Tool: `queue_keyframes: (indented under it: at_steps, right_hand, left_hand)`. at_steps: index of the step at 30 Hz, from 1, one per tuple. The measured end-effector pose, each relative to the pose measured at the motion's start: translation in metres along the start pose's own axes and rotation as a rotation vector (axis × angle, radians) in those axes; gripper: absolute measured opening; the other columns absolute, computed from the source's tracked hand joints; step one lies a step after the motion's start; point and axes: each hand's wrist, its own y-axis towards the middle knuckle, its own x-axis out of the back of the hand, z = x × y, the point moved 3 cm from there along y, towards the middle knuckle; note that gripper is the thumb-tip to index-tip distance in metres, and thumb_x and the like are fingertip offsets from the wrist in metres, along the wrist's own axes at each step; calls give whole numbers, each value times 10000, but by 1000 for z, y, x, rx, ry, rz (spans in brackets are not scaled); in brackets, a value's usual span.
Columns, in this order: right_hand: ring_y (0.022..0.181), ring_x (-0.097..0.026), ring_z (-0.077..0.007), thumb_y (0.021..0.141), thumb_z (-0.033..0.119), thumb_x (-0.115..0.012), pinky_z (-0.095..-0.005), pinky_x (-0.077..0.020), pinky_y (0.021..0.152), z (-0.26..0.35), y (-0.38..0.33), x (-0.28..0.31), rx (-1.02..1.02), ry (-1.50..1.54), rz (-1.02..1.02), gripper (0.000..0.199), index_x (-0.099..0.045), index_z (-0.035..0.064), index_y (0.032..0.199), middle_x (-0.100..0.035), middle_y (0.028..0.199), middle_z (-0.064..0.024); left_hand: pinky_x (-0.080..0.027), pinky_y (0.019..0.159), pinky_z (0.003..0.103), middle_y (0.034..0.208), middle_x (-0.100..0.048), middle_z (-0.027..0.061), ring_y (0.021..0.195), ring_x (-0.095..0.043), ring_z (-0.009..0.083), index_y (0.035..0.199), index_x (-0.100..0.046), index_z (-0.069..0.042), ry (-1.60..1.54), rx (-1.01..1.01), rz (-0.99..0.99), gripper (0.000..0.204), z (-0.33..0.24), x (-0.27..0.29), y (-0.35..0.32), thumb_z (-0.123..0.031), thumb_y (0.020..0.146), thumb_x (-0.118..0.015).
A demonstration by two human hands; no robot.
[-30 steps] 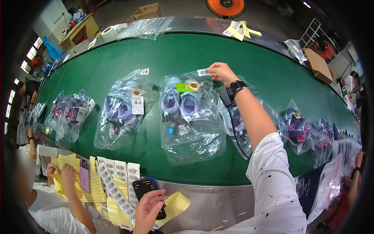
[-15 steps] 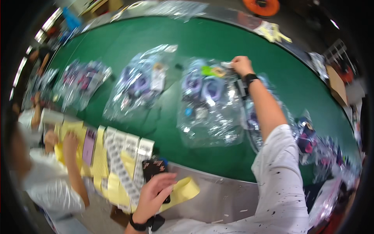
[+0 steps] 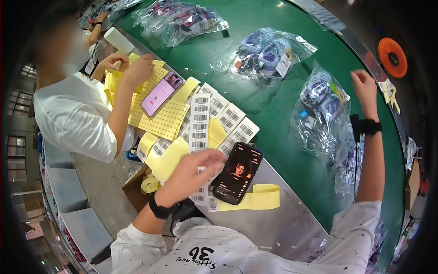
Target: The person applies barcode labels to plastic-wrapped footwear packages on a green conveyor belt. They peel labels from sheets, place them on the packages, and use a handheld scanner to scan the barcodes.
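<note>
My left hand hovers over strips of barcode labels, its fingers stretched toward a black phone with a lit screen. Nothing shows in it. Over the green surface at the right, my right hand is raised with its fingers loosely bent and apart, holding nothing I can see. Just left of it lies a clear plastic bag with a pair of purple-blue clogs inside. A yellow backing strip curls out beside the phone.
More bagged clogs lie farther along the green belt. At the left a co-worker handles yellow label sheets, on which a pink-screened phone rests. A metal ledge edges the belt; an orange disc stands beyond.
My right hand has come off the bag's upper corner and now sits apart from it. My left hand stays by the black phone. The view has turned leftward.
</note>
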Motion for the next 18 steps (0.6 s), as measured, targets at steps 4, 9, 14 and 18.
queue_keyframes:
  at_steps: [4,9,14,18]
  right_hand:
    - [648,-560,-109,854,119,-650,-260,-470,580,188,-93,-58,117,533,365,163,-693,6,963,-630,723,-24]
    - [912,-616,-363,822,50,-593,-439,-495,809,228,-137,-174,471,281,481,230,-675,-3,1030,-602,957,-192]
    - [957,-587,-377,815,47,-570,-444,-477,843,241,-151,-206,468,177,640,268,-654,-14,1062,-552,976,-205]
    - [951,-584,-392,811,58,-564,-446,-477,840,248,-157,-202,419,238,595,254,-661,-19,1033,-559,991,-224]
  left_hand:
    - [-517,816,288,1069,-681,104,928,-661,169,1157,-605,28,216,-49,-139,262,15,48,33,-116,939,-589]
    - [-466,948,375,1230,-586,195,1114,-574,344,1171,-608,27,567,-524,-376,296,28,68,110,-52,889,-565]
    - [-428,978,436,1237,-553,223,1148,-515,399,1107,-622,44,723,-457,-303,262,53,66,130,-46,867,-566]
    - [-433,963,425,1201,-562,210,1108,-527,390,1086,-619,43,658,-463,-287,242,56,67,128,-56,869,-578]
